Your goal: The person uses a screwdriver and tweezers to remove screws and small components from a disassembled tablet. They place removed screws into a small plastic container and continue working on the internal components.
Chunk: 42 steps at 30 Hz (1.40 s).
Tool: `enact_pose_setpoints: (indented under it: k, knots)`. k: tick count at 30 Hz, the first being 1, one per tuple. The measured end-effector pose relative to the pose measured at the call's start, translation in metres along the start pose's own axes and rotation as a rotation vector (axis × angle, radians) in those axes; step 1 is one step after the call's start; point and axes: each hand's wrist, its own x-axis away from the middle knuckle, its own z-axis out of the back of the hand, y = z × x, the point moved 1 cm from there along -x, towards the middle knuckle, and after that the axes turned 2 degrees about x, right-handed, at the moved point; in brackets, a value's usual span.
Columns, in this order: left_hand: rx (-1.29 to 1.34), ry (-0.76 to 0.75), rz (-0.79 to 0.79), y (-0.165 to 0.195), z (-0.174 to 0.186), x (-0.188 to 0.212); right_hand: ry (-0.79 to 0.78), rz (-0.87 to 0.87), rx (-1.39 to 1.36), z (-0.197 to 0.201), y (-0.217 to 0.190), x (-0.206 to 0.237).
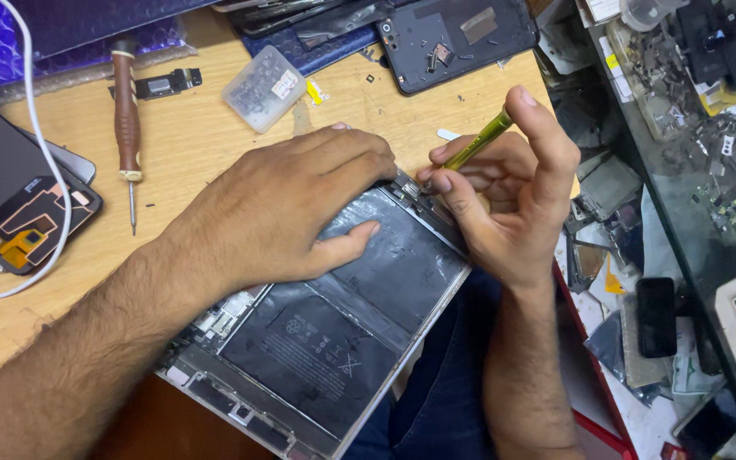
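- Head view: I see an opened tablet [334,332], its back cover off and two black battery cells exposed, lying tilted across the near edge of a wooden bench [198,136] and overhanging the person's lap.
- My left hand [287,204] lies flat, palm down, on the tablet's upper half, fingers spread and slightly curled, thumb pressed on the battery; it grips nothing.
- My right hand [504,187] is closed around a slim green-yellow screwdriver [479,140], pinched between thumb, forefinger and middle finger, its tip set down at the tablet's top corner just beside the left fingertips.
- On the bench behind the hands, a small clear parts box [263,88] sits near a stripped dark phone frame [453,38].
- Well to the left lie a brown-handled screwdriver [127,119], a loose display panel with an orange flex cable [23,226] and a white cable [44,153].
- To the right, a glass-topped counter [692,170] holds scattered small parts.
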Motion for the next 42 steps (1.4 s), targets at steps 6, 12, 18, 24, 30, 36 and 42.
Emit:
enact_pose_setpoints:
  k: [6,12,18,24,30,36,42]
  knots:
    - [-0.077,0.055,-0.065,0.0,0.0,0.003,-0.023,0.037,0.001,0.0,-0.002,0.001]
    - [-0.092,0.082,-0.105,0.0,0.001,0.007,-0.051,0.166,0.029,-0.004,-0.007,0.0]
    - [-0.061,0.055,-0.067,0.002,0.001,0.008,-0.02,0.122,-0.05,-0.008,-0.014,0.0]
    - [-0.064,0.051,-0.058,0.003,0.003,0.012,0.034,0.186,-0.065,-0.013,-0.023,-0.006]
    - [-0.15,0.116,-0.099,0.0,0.002,0.017,0.063,0.185,0.138,-0.018,-0.032,-0.001]
    - [-0.227,0.096,-0.09,-0.003,0.0,0.018,0.094,0.044,0.007,-0.014,-0.024,-0.006]
    - [-0.211,0.084,-0.071,-0.003,0.0,0.019,0.005,0.091,-0.091,-0.012,-0.017,-0.006]
